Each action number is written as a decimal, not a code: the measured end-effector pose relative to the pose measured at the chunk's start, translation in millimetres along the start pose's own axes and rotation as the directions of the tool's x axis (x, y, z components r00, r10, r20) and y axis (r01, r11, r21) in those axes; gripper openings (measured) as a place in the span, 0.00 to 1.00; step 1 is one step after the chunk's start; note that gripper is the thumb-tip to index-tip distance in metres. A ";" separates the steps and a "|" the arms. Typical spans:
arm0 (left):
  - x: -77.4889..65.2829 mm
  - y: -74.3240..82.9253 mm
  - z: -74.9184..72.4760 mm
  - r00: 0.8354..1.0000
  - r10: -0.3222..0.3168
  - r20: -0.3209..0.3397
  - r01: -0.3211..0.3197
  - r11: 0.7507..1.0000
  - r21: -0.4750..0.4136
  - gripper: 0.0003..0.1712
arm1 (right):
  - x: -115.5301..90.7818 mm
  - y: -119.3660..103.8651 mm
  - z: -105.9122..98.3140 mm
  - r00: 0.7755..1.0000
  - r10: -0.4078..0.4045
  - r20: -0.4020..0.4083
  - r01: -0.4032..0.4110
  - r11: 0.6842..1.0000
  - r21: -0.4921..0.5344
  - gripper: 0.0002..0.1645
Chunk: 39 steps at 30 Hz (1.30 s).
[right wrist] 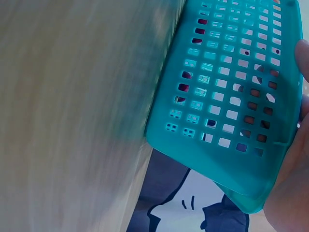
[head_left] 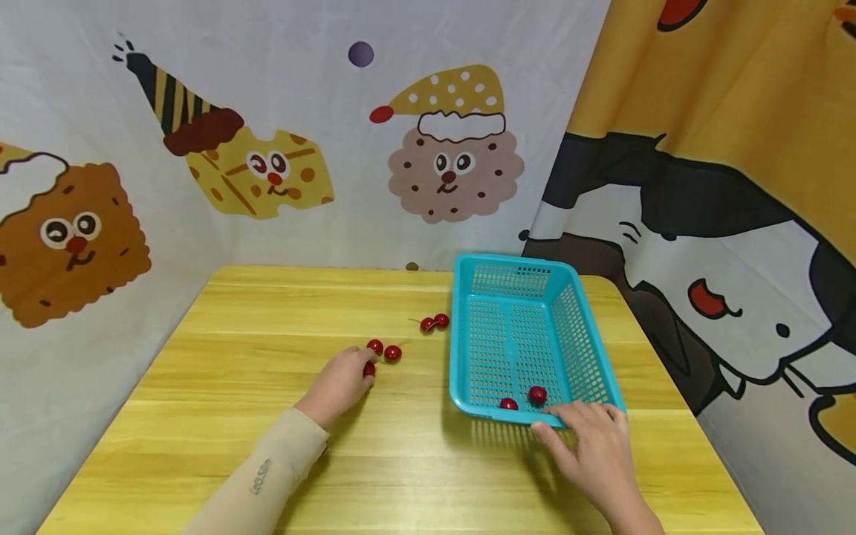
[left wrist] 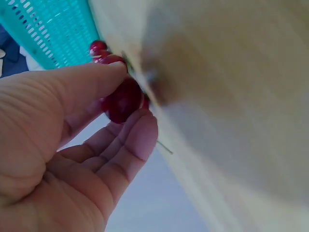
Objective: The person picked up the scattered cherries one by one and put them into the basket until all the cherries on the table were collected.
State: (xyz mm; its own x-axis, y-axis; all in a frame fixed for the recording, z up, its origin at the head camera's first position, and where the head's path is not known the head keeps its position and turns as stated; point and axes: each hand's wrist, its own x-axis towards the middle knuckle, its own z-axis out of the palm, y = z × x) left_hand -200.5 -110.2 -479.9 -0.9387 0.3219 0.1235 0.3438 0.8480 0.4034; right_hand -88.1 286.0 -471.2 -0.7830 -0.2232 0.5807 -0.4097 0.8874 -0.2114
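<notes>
pale sleeve (head_left: 274,464) nearest the camera, over the wooden surface (head_left: 194,423); on that, a blue basket (head_left: 515,258), probably light and slightly flexible, best held by its rim. the right hand (head_left: 594,446) has fingers gripping it there; the left hand (head_left: 339,383) pinches a cherry (head_left: 370,369) left of the basket, likely slippery, easily bruised: hold its sides gently. two cherries (head_left: 537,395) show inside.

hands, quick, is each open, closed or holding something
Left hand: closed, pinching a cherry.
Right hand: closed, holding the blue basket by its rim.
</notes>
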 end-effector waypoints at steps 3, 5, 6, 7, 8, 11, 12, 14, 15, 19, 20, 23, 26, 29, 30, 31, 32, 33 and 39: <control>1.0 6.2 -9.5 0.998 0.027 -0.058 -0.028 0.999 -0.016 0.15 | 0.3 0.5 0.5 1.000 -0.005 -0.008 0.005 1.000 0.003 0.18; 3.2 15.6 -18.5 0.993 0.068 -0.095 -0.070 0.997 -0.025 0.15 | 0.3 0.5 0.5 1.000 -0.005 -0.011 0.005 1.000 0.004 0.18; 4.2 22.6 -23.4 0.989 0.095 -0.112 -0.098 0.995 -0.021 0.15 | 0.2 0.5 0.4 1.000 -0.005 -0.011 0.005 1.000 0.004 0.18; 5.0 30.9 -28.5 0.984 0.124 -0.126 -0.128 0.991 -0.030 0.15 | 0.1 0.4 0.5 1.000 -0.003 -0.011 0.003 1.000 0.003 0.18; 5.5 39.3 -32.4 0.976 0.161 -0.146 -0.167 0.985 -0.035 0.16 | 0.0 0.2 0.5 1.000 -0.002 -0.010 0.002 1.000 0.003 0.19; 6.5 67.1 -37.5 0.936 0.294 -0.192 -0.310 0.949 -0.058 0.17 | -0.6 0.3 0.3 1.000 0.004 -0.004 -0.004 1.000 -0.001 0.19; 6.4 76.4 -37.2 0.922 0.333 -0.199 -0.352 0.934 -0.067 0.18 | -0.7 0.5 0.5 1.000 0.005 -0.004 -0.005 1.000 -0.002 0.19; 7.0 92.4 -33.7 0.892 0.408 -0.194 -0.430 0.899 -0.085 0.19 | -0.8 0.8 0.8 1.000 0.005 -0.003 -0.005 1.000 -0.003 0.19; 7.4 99.7 -31.3 0.882 0.437 -0.177 -0.457 0.885 -0.092 0.19 | -0.8 0.9 1.0 1.000 0.006 -0.004 -0.006 1.000 -0.002 0.19; 9.7 119.4 -18.4 0.854 0.512 -0.092 -0.519 0.851 -0.078 0.20 | -0.9 1.6 1.7 1.000 0.002 -0.009 -0.002 1.000 0.000 0.20; 10.2 122.1 -15.2 0.850 0.521 -0.075 -0.526 0.847 -0.073 0.20 | -0.9 1.7 1.7 1.000 0.000 -0.010 0.000 1.000 0.000 0.20; 11.3 126.1 -6.3 0.847 0.530 -0.044 -0.532 0.845 -0.056 0.20 | -0.9 1.9 1.5 1.000 -0.003 -0.011 0.003 1.000 -0.001 0.20; 11.4 127.4 -1.4 0.848 0.529 -0.040 -0.530 0.845 -0.067 0.20 | -0.4 1.8 0.8 1.000 -0.004 -0.013 0.004 1.000 0.001 0.20; 11.4 127.8 1.5 0.850 0.526 -0.036 -0.527 0.846 -0.074 0.20 | 0.1 1.8 0.3 1.000 -0.002 -0.016 0.002 1.000 0.001 0.20; 11.4 127.9 2.2 0.851 0.524 -0.034 -0.525 0.847 -0.079 0.20 | 0.2 1.8 0.2 1.000 -0.003 -0.016 0.003 1.000 -0.002 0.20; 11.3 128.0 2.7 0.853 0.522 -0.030 -0.522 0.849 -0.080 0.20 | 0.2 1.7 0.2 1.000 -0.003 -0.015 0.003 1.000 -0.004 0.20; 11.1 128.0 3.2 0.856 0.517 -0.025 -0.517 0.852 -0.081 0.20 | 0.1 1.6 0.3 1.000 -0.003 -0.014 0.003 1.000 -0.005 0.20; 11.0 127.8 3.6 0.858 0.513 -0.021 -0.513 0.855 -0.081 0.21 | 0.0 1.5 0.6 1.000 -0.004 -0.014 0.004 1.000 -0.005 0.20; 10.5 127.6 3.9 0.868 0.497 -0.007 -0.496 0.864 -0.088 0.22 | -0.7 0.8 1.3 1.000 -0.004 -0.017 0.004 1.000 -0.001 0.20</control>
State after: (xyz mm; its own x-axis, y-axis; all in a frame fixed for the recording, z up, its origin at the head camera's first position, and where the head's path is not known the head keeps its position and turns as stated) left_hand -166.3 3.0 -430.6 -0.6438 0.6979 0.3138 0.7601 0.5362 0.3671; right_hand -88.5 286.3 -472.8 -0.7736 -0.2196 0.5944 -0.4121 0.8869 -0.2086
